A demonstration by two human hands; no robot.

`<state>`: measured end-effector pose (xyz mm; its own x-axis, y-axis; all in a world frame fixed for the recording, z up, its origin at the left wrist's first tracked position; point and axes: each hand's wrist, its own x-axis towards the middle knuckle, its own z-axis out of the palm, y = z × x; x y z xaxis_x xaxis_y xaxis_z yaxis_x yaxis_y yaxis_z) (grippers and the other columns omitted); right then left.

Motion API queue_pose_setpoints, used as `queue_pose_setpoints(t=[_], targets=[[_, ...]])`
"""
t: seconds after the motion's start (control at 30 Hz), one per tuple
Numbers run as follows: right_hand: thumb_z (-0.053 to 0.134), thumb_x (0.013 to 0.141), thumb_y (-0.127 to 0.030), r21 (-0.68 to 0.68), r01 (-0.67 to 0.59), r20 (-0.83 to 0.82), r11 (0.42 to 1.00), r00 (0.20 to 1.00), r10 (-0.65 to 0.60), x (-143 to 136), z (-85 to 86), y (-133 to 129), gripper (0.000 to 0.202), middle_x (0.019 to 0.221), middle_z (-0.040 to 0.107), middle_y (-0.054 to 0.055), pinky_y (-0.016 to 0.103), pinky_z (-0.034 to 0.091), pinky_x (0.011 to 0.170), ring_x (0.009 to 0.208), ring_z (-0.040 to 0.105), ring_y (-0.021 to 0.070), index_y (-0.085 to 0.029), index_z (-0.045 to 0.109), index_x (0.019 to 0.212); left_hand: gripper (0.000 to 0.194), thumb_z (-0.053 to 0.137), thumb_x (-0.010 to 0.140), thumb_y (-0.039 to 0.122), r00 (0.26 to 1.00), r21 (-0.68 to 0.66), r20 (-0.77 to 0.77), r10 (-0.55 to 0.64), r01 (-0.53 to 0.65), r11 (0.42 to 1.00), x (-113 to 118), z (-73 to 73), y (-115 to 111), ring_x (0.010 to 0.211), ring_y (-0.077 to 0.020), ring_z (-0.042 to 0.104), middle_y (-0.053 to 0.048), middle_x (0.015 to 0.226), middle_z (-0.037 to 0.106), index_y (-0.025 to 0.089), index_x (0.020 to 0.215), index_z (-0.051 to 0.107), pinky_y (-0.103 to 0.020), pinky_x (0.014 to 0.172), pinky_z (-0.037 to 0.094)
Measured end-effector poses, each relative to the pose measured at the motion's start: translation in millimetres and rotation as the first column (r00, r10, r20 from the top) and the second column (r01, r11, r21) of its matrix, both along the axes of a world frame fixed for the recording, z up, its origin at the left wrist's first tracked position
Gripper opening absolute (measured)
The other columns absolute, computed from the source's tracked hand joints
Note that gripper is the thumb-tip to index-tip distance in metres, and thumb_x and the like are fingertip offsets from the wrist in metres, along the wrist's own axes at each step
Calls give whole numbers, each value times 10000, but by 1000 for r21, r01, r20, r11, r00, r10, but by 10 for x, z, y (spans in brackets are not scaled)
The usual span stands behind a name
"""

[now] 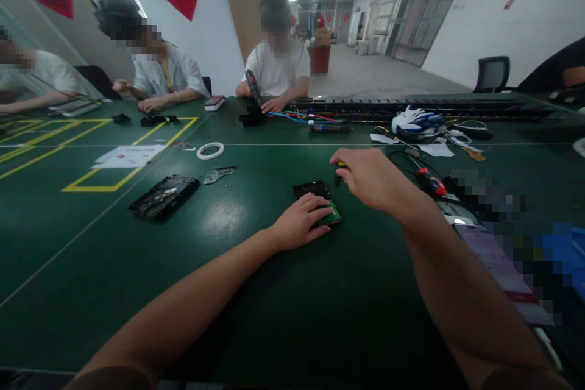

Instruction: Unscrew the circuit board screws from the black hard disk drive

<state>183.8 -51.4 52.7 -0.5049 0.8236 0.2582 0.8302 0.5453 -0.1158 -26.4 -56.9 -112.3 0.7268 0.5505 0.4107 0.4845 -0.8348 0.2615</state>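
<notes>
A hard drive (315,190), black with a green circuit board, lies on the green table in front of me. My left hand (299,222) rests on it, fingers stretched flat across the board and covering much of it. My right hand (368,178) is closed round the yellow and black handle of a screwdriver (339,177). The screwdriver points down at the drive's right side; its tip is too small to make out. Left of my hands lie an opened black casing (165,195) and a loose circuit board (220,175).
A roll of white tape (210,150) and a paper sheet (130,156) lie to the left. At right are a red-handled screwdriver (432,181), gloves (417,119) and cables. Across the table one person holds a power screwdriver (253,86); other people sit further left.
</notes>
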Motion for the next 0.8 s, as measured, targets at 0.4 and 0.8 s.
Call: queue_pose_setpoints(t=[0.4,0.8], targets=[[564,1012,-196,-21,-12,-9,1000,1000,12,14,16,23,184,1041,791,84,324,456,826,941,716,236,-193,733,1084,465,597,1027,442,1000,0,14,-11,11,1000,1,8,-1,1397,-313,543,-150,1459,593,197,1423,604,-574,1244,372],[567,1030,-262,4,-71,0,997,997,71,30,31,44,220,1057,793,78,335,455,867,981,702,238,-195,776,1036,470,591,1031,441,1000,4,19,-23,23,1000,-5,18,1,1400,-307,541,-154,1462,591,187,1426,599,-571,1234,385]])
